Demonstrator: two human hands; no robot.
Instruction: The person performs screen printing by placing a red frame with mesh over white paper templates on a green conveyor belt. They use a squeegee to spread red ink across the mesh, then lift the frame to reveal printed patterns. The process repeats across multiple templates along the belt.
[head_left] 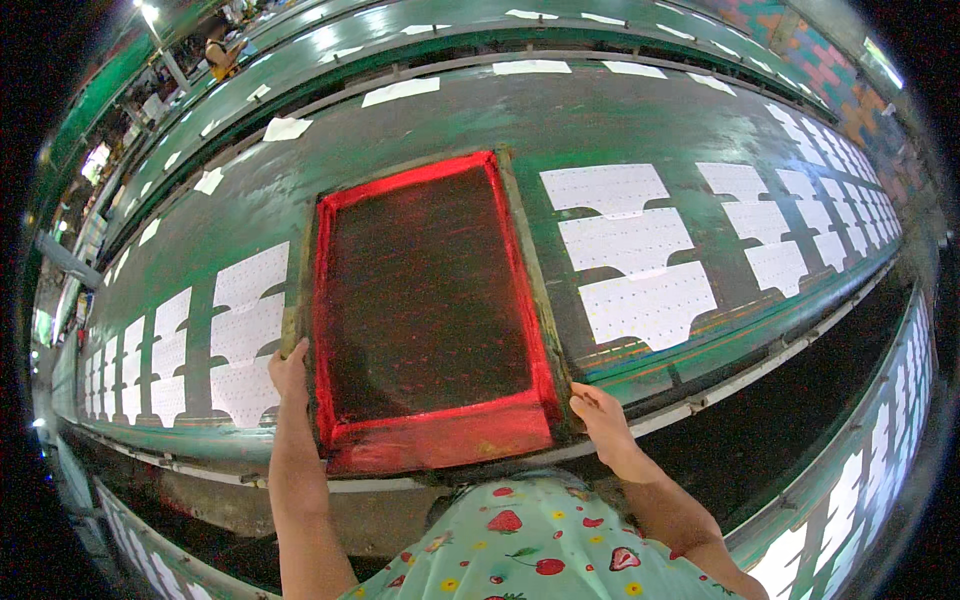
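Note:
A large screen-printing frame [430, 290] with a dark mesh and a bright red band of ink along its inner border spans the middle of the long green table [480, 125]. My left hand [289, 370] is closed on the left edge of the frame, low down. On the opposite edge, near the bottom right corner, my right hand [598, 415] grips it with thumb and fingers. Whatever lies beneath the frame is hidden. White cut fabric pieces [648, 300] with small dots lie to its right, and similar fabric pieces [250, 340] lie to its left.
A metal rail [680, 410] runs along the near table edge. White scraps [400, 92] are spaced along the far edge. Parallel tables stand beyond, with a person [220, 58] at the far left. Behind me, another table holds white pieces [845, 510].

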